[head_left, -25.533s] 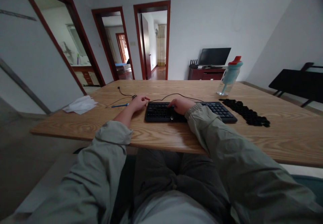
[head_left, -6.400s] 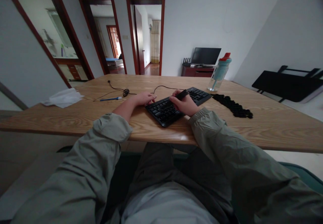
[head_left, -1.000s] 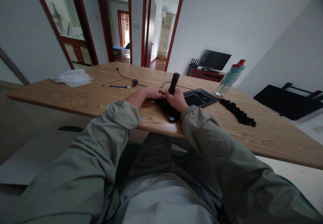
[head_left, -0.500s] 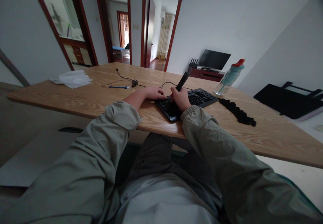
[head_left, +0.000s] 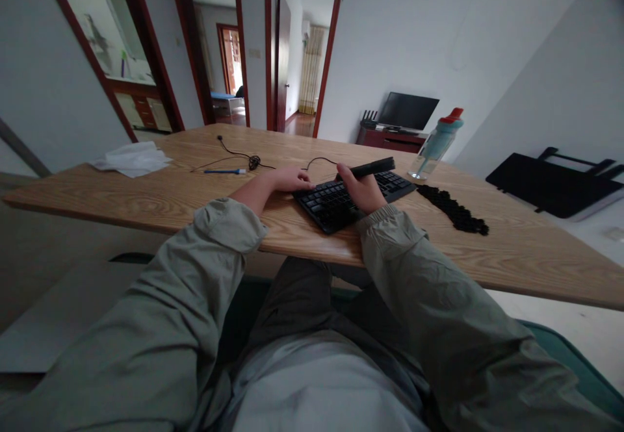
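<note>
A black keyboard (head_left: 336,201) lies at an angle on the wooden table (head_left: 146,191), its cable running back across the top. My left hand (head_left: 287,178) rests flat on the table, fingertips touching the keyboard's left end. My right hand (head_left: 363,191) sits over the keys and grips a slim black tool (head_left: 373,167), which lies nearly level and points right. A strip of loose black keycaps (head_left: 451,208) stretches along the table to the right of the keyboard.
A teal water bottle (head_left: 435,145) with a red cap stands behind the keyboard. A blue pen (head_left: 224,171) and a coiled cable (head_left: 252,160) lie at centre left, white tissue (head_left: 131,158) at far left. A black folded stand (head_left: 556,182) sits at right.
The black tool in my right hand swung down from upright to nearly level, pointing right. My right hand shifted slightly right over the keys. The left hand stayed put.
</note>
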Motion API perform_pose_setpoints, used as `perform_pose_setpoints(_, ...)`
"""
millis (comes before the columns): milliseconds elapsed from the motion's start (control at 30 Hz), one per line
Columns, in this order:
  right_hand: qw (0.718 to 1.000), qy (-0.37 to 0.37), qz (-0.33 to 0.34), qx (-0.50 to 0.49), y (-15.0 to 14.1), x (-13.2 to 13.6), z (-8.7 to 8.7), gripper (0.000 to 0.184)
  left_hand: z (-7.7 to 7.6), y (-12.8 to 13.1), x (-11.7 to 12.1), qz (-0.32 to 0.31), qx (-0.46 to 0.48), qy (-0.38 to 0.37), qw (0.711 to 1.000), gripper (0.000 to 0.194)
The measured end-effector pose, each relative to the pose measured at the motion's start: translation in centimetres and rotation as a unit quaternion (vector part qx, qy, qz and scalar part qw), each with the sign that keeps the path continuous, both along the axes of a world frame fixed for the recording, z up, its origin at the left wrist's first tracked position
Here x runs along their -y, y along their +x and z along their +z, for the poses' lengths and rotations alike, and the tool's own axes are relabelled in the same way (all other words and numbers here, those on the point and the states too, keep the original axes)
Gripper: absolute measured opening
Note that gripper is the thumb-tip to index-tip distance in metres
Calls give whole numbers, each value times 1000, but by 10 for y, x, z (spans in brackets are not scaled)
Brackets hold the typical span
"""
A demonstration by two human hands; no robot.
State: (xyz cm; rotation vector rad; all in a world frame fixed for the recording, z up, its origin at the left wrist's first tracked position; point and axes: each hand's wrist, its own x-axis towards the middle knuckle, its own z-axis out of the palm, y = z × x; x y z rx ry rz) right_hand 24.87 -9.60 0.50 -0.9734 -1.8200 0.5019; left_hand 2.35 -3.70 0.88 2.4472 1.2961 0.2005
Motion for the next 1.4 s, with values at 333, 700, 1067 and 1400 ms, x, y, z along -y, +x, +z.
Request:
perform_pose_setpoints(333, 999, -17, 43, 15, 7, 10, -3, 30, 4, 1, 4, -9, -11, 3, 1000, 64)
perform_pose_setpoints(700, 998, -41, 47, 3, 6, 14, -3, 20, 7, 2, 7, -10, -10, 2, 1000, 57)
perform_pose_setpoints(1067, 992, -108, 59, 28, 1, 18, -2, 28, -1, -2, -4, -5, -2, -9, 1000, 59)
perform_pose_setpoints(1400, 996, -76, 46, 15, -2, 10, -9, 51, -2, -4, -6, -24, 9, -8, 1000, 56)
